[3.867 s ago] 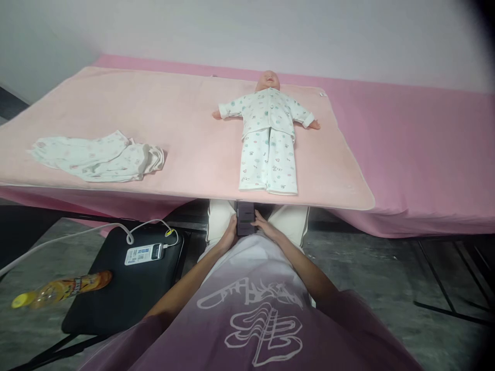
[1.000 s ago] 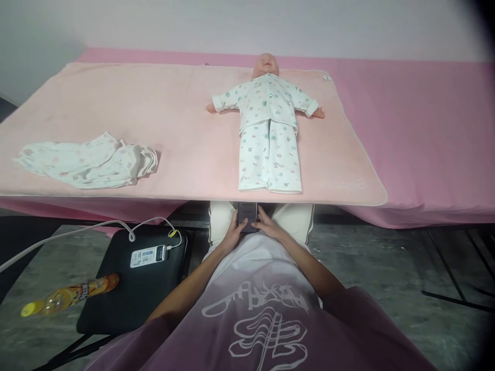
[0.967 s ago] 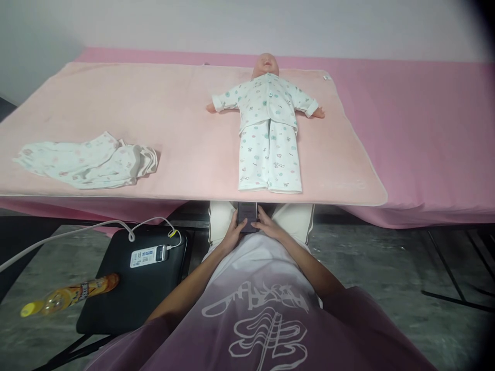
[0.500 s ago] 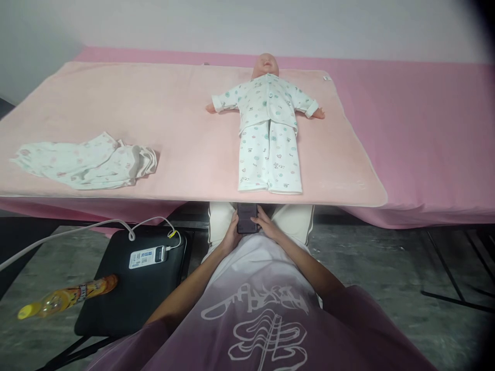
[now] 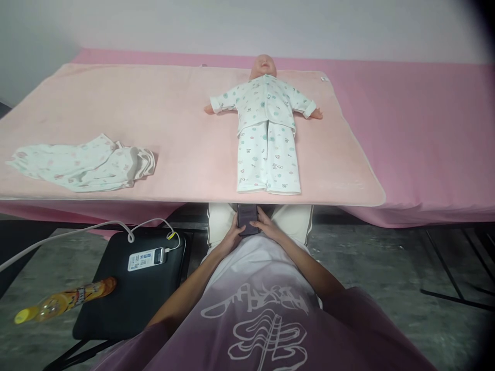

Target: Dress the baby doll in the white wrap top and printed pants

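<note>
A dark phone (image 5: 247,217) rests in my lap just below the table's front edge. My left hand (image 5: 232,237) grips its left side and my right hand (image 5: 266,229) grips its right side, thumbs on the screen. On the pink blanket (image 5: 174,134) above lies a baby doll (image 5: 266,123) on its back, arms spread, dressed in a white patterned top and trousers. A crumpled heap of white baby clothes (image 5: 83,164) lies on the blanket at the left.
To my left stands a black stool (image 5: 131,293) bearing a white power bank (image 5: 146,257) with a white cable (image 5: 77,232) attached. An orange drink bottle (image 5: 62,300) lies at the stool's left edge. Darker pink cloth (image 5: 425,134) covers the table's right side.
My hands and the phone have stayed in my lap. The view has shifted slightly, with the doll and clothes now a little further left.
</note>
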A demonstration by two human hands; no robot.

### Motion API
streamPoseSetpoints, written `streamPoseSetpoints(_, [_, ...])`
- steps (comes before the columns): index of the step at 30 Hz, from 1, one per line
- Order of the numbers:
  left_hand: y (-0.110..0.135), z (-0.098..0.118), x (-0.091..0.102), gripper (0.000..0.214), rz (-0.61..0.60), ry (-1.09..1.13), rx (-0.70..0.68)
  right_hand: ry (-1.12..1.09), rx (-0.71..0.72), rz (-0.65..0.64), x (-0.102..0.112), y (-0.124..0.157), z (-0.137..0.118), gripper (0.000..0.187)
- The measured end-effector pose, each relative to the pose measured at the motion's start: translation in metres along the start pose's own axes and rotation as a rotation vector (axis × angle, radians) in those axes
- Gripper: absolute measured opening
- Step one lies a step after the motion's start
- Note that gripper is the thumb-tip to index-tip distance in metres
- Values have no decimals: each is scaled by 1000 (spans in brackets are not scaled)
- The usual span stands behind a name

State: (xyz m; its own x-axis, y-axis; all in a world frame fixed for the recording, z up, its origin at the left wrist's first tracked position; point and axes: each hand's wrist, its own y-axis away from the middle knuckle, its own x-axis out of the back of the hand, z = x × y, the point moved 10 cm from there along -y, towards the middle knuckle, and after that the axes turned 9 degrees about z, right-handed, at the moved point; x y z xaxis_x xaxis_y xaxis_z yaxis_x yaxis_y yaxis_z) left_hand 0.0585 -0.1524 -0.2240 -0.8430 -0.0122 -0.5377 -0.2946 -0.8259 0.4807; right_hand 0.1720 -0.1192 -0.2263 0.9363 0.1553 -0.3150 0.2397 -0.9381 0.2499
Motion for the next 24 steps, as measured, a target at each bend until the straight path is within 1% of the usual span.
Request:
streamPoseSetpoints(3, [0,-3,4,100,5,-37,10,22,48,9,3,-3,4,85])
streamPoseSetpoints(6, [-2,-3,2,97,-18,18,-5,54,95,23,7,-5,7,86])
streamPoseSetpoints(8, [-5,-2,2,94,-29,83,-18,60,68,4,7,-6,11,83])
streamPoseSetpoints(11, [-7,-4,3,88,-25,129,2,61,30,-25,7,-5,15,81])
streamPoseSetpoints(14, [-7,-6,5,84,-14,136,18,83,81,-26,8,-3,12,90])
streamPoseSetpoints(17, [-6,-5,5,87,-16,130,-7,115,108,-23,8,-3,13,97])
streamPoseSetpoints(21, [-5,-5,4,95,-39,63,-27,122,131,5,8,-4,12,87])
streamPoseSetpoints(24, [-5,-7,10,98,13,-34,-18,116,133,27,8,-4,11,82])
